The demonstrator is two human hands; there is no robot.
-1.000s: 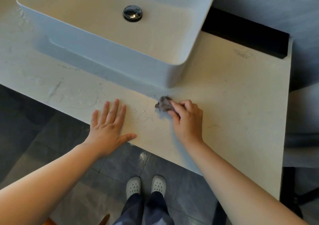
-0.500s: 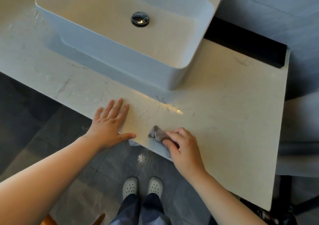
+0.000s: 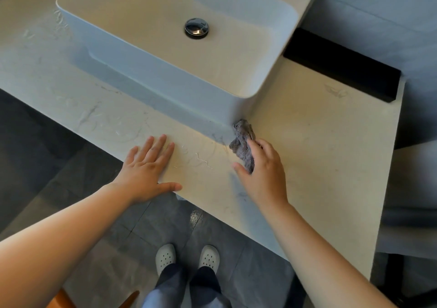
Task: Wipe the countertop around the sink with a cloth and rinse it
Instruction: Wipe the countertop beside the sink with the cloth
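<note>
Pale marbled countertop around a white sink, grey tiled floor below.
Head view: the right hand grips a crumpled grey cloth, fingers curled over it, at the sink's front right corner; the cloth seems to touch the sink wall, though shadow blurs that. The left hand lies flat at the countertop's front edge, fingers straight and slightly spread.

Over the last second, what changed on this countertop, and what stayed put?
The right hand swept the grey cloth from the front edge of the countertop back up to the front corner of the sink, holding it throughout. The left hand stayed flat on the countertop.
</note>
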